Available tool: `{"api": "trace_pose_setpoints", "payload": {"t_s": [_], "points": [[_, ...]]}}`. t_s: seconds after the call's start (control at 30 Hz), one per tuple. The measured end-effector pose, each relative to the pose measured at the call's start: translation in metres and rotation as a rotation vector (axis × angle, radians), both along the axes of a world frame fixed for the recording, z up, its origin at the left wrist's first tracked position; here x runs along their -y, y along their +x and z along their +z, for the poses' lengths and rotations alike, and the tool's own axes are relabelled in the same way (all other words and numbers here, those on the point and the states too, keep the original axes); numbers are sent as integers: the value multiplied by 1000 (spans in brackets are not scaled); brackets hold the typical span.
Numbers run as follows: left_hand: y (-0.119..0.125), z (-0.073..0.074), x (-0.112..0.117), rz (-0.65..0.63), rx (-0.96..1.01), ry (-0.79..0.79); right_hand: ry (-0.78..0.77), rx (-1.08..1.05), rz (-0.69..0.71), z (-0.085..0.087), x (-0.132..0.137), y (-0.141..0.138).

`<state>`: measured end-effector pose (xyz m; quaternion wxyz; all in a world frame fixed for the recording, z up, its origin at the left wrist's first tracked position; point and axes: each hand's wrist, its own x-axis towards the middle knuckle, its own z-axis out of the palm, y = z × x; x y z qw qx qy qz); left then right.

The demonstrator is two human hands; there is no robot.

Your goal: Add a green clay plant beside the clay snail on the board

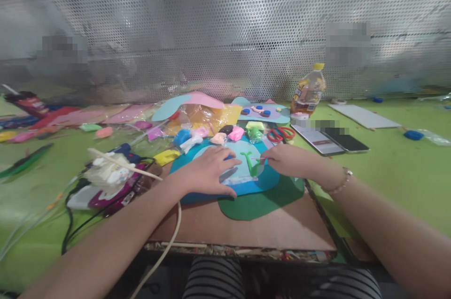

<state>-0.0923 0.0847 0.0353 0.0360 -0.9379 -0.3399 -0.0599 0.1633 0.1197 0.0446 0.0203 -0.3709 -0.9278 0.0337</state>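
Spread over a light-blue and darker blue paper cutout (271, 181), my left hand (211, 170) presses down with its fingers apart. A bit of dark blue clay shows by its index finger. On the right of the cutout is a green clay shape (251, 164) like a stem with leaves. My right hand (283, 158) is closed in a pinch at the right side of this shape. A thin pale stick seems to stick out from its fingertips, too small to make out well. Beneath the blue paper lies a green paper cutout (246, 207).
A brown board (282, 235) bears the papers. Behind them are clay lumps (235, 133), red-handled scissors (281, 134) and a yellow-capped bottle (310, 90). Two phones (319, 139) lie right. A cable (178, 224) crosses my left forearm's side, near a white pouch (111, 172). A perforated metal screen (225, 31) stands behind.
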Motion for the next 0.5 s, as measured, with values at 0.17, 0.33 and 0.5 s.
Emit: {"api": "trace_pose_setpoints", "payload": {"t_s": [0.17,0.33,0.5], "points": [[1,0,0,-1,-5,-1,-47,11,-24,3,1,-1],[2,1,1,17,-24,-14,-51,22,-23,4,3,-2],[1,1,0,18,-23,-27,-59,20,-20,6,6,-3]]}}
